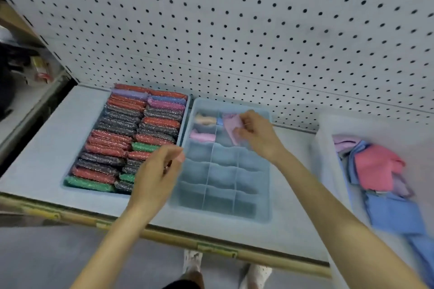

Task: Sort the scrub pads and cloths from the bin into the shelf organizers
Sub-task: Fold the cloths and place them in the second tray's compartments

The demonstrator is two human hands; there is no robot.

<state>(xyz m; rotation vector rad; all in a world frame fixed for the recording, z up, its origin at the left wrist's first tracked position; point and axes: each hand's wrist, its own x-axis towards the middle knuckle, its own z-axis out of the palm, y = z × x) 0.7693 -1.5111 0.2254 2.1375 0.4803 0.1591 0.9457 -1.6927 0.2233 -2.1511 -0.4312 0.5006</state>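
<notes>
Pink cloth [231, 125]: pinched in the right hand [256, 135]; hangs part-unfolded over the back edge of the divided organizer [263, 214]
Left hand [156, 171]: fingers curled above that organizer's left edge; whether it holds anything cannot be told
Bin [326, 166]: right edge of the shelf [35, 148]; cloths [375, 166] remain inside
Risk: released loose, the cloth may drape across dividers into a neighbouring compartment

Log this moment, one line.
right hand pinches pink cloth over divided organizer, back row | left hand at its left rim, grip unclear | bin holds cloths
</notes>
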